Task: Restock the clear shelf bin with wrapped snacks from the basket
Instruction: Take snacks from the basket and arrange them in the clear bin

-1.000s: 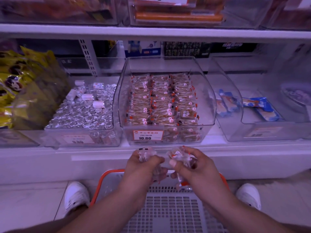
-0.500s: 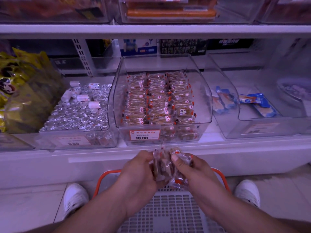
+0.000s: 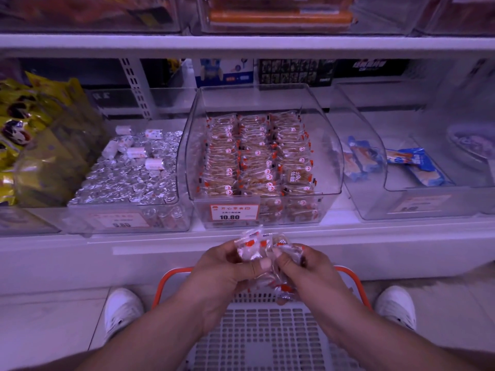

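My left hand (image 3: pixel 227 266) and right hand (image 3: pixel 302 269) meet just below the front of the clear shelf bin (image 3: pixel 263 159), above the orange-rimmed basket (image 3: pixel 267 333). The fingers of both hands are curled tight round a bunch of wrapped snacks (image 3: pixel 257 250), thumbs pressed on the clear wrappers. More of the same snacks fill the bin in three rows behind its price label (image 3: pixel 233 212). Left of the bin lies a bin of silver foil sweets (image 3: pixel 128 180); right of it, blue packets (image 3: pixel 412 162).
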Action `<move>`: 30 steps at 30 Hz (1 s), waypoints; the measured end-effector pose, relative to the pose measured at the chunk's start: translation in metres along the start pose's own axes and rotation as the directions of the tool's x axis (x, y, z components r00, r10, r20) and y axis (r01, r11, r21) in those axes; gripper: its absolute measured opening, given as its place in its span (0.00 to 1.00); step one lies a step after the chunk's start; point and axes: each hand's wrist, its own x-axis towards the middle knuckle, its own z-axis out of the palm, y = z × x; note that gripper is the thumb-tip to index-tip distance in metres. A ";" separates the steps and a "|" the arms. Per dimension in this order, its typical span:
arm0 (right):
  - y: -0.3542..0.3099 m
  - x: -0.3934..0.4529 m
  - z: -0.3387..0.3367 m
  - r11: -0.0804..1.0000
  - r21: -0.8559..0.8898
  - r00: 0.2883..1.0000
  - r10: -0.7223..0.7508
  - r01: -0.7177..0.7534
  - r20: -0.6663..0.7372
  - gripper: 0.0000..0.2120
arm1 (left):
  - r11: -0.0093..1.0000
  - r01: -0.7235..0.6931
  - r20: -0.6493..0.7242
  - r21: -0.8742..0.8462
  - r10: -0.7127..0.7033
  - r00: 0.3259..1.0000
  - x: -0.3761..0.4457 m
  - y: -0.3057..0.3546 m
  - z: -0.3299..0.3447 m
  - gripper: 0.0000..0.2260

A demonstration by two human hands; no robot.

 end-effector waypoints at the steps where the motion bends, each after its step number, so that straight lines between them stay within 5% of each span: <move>1: 0.001 0.002 -0.001 1.000 -0.019 1.000 -0.008 0.008 -0.011 0.09 | 1.000 -0.007 -0.003 0.015 0.007 1.000 0.001 -0.001 -0.001 0.22; 6: 0.003 0.001 -0.001 0.996 -0.062 0.997 -0.071 0.071 -0.003 0.09 | 0.993 0.040 0.142 -0.108 -0.025 0.990 0.000 -0.003 0.004 0.17; 10: -0.006 0.004 -0.009 0.990 -0.004 0.977 -0.140 0.141 -0.162 0.17 | 0.990 0.041 0.073 -0.134 -0.032 0.997 0.005 0.000 0.004 0.05; 15: -0.013 -0.004 0.001 0.953 0.301 0.999 0.022 -0.030 0.028 0.23 | 0.999 0.019 -0.046 -0.038 -0.021 0.999 0.009 -0.007 0.007 0.08; 19: -0.015 -0.008 0.009 0.917 0.391 0.997 0.067 -0.075 0.034 0.20 | 0.998 0.005 0.026 -0.055 -0.004 1.000 0.005 -0.012 0.021 0.19; 24: -0.019 -0.012 0.015 0.891 0.431 0.987 0.096 -0.144 0.132 0.18 | 0.980 -0.193 -0.018 0.041 0.193 0.981 0.004 -0.019 0.028 0.24; 30: -0.019 -0.020 0.022 0.880 0.417 0.942 0.088 -0.225 0.323 0.22 | 0.836 -0.390 -0.005 0.387 0.425 0.905 0.008 -0.021 0.019 0.26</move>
